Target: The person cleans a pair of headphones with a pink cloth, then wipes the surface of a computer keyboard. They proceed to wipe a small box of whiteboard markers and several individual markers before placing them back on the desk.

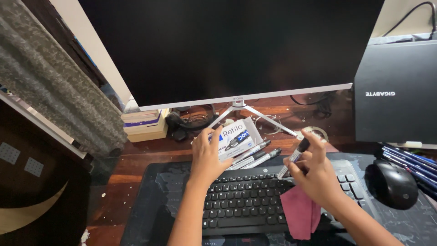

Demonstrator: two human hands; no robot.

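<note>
A pink cloth (300, 214) is held in the right hand (316, 175), over the black keyboard (241, 200). A marker pen (293, 157) is pinched in the same hand's fingers, tip down. A white and blue box (236, 136) is touched by the open left hand (207, 157). More markers (255, 155) are laid beside it. Behind, a dark monitor (227, 45) is seen.
</note>
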